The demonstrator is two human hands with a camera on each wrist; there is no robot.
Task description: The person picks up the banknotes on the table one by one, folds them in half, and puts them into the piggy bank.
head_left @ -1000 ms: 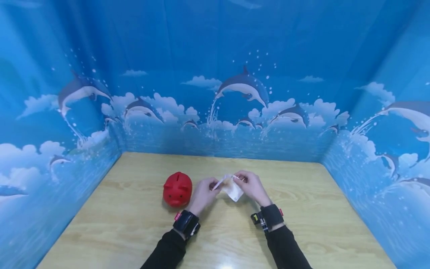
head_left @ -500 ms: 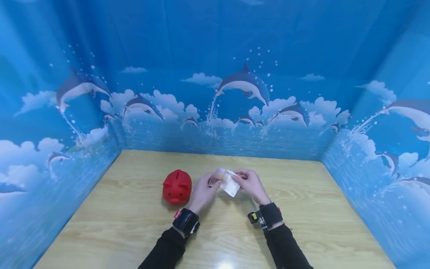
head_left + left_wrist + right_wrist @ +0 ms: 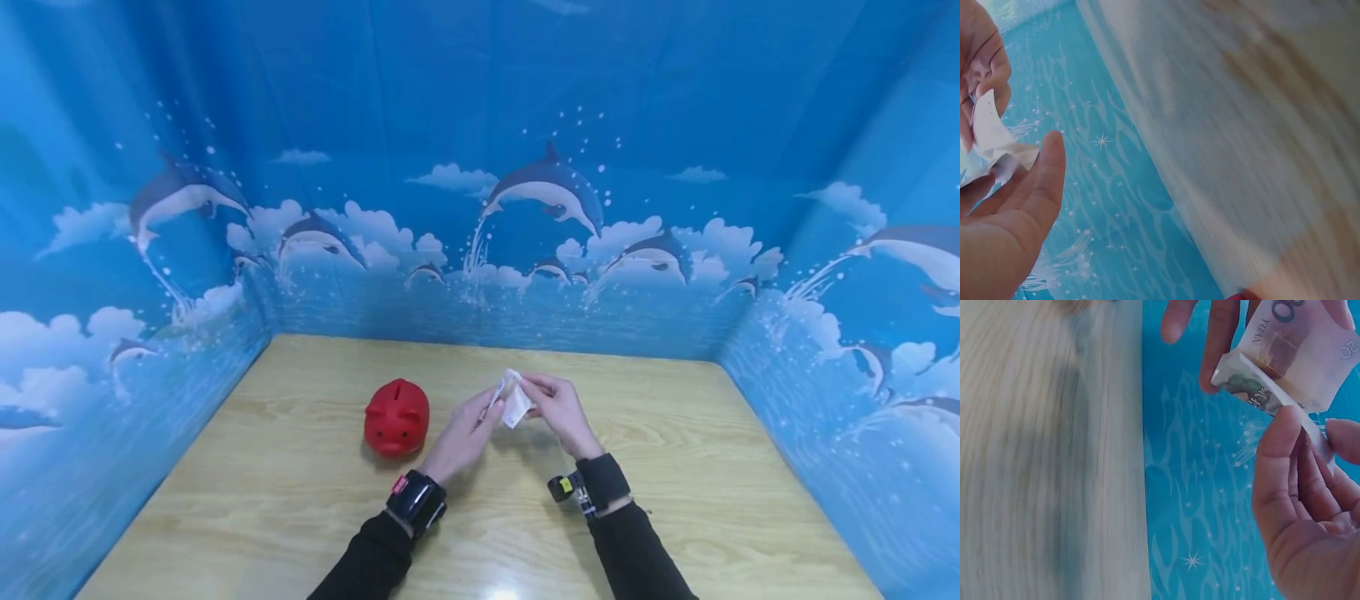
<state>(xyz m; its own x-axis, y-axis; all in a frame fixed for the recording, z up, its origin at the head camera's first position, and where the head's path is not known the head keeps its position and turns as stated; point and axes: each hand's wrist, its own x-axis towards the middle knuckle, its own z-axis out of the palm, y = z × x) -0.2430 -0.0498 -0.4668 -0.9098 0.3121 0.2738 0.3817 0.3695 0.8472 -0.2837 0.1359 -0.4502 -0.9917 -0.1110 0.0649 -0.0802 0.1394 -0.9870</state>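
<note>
Between my two hands is a creased 20-yuan banknote [image 3: 516, 406], held up over the table and partly folded. My left hand [image 3: 461, 437] holds its left part between thumb and fingers. From the other side, my right hand [image 3: 561, 414] pinches the note, and the right wrist view shows its fingertips on a folded edge of the banknote [image 3: 1300, 359]. The folded-over strip shows a green print, the wider part a pinkish one. Just left of my left hand stands a red piggy bank [image 3: 396, 421], its slot on top and its snout toward me.
The wooden table [image 3: 285, 492] spreads out around the hands and the piggy bank. A blue curtain [image 3: 420, 125] printed with dolphins and clouds encloses its back and both sides. Dark straps with small devices [image 3: 416, 502] sit on both wrists.
The banknote, more spread out a second ago, now looks narrower and more folded. My left hand has shifted slightly right along it, its thumb now straighter. The piggy bank stays put.
</note>
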